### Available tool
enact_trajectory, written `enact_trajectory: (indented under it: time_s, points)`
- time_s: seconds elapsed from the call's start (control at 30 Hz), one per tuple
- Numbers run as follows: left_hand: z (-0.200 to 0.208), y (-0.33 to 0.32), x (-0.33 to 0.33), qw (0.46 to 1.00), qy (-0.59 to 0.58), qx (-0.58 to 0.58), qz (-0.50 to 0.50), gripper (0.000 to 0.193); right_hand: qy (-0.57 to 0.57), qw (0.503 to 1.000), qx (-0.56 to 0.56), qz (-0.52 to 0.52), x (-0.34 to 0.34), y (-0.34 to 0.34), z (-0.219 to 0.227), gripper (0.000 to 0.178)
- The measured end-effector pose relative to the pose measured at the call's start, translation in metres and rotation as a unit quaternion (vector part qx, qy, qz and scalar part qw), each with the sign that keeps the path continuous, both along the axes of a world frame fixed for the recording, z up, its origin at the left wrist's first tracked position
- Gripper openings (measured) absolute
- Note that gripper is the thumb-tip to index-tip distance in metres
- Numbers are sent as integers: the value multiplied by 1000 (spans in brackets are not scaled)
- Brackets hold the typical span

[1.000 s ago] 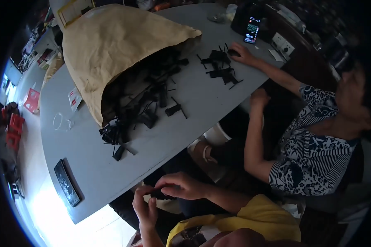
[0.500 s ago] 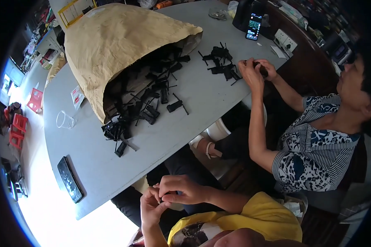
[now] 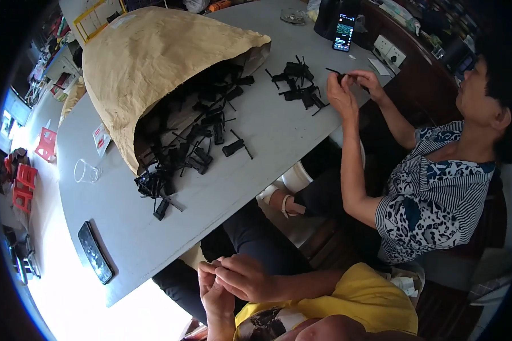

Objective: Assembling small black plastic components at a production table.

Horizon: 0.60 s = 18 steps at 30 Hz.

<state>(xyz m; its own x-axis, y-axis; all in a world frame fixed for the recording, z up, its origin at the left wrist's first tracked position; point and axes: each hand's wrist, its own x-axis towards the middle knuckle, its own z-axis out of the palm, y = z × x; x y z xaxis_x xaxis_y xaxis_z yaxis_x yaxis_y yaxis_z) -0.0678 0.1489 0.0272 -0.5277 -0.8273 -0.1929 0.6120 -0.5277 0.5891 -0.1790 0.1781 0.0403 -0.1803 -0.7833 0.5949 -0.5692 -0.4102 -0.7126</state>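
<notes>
My left hand and my right hand meet in front of my yellow shirt, below the table's near edge. Both have their fingers closed and pressed together at the tips; whatever they hold is hidden by the fingers. On the grey table, a heap of small black plastic parts with thin arms spills from the mouth of a big brown paper sack. One black part lies apart from the heap, nearer the table's edge.
To my right, a person in a patterned top handles a black part beside a smaller pile. A phone and a clear plastic cup lie at the left. Another phone stands lit at the back. Red stools are on the floor.
My right hand has turned and its fingers have folded down over the left fingertips, covering the dark bit seen between them earlier. The other person's hands have shifted, and a thin black arm now sticks out.
</notes>
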Motion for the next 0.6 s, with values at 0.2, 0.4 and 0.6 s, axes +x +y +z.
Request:
enact_trajectory:
  time_s: [0.2, 0.4, 0.6]
  points:
    - [-1, 5, 2, 998, 21, 65, -4, 19, -8, 1000, 23, 3, 0, 3, -2, 21]
    - [0, -15, 6, 941, -236, -223, -98, 39, -405, 882, 196, 143, -30, -6, -19, 17]
    - [16, -20, 3, 859, -324, -393, -58, 42, -623, 677, 306, 245, -34, -5, -30, 26]
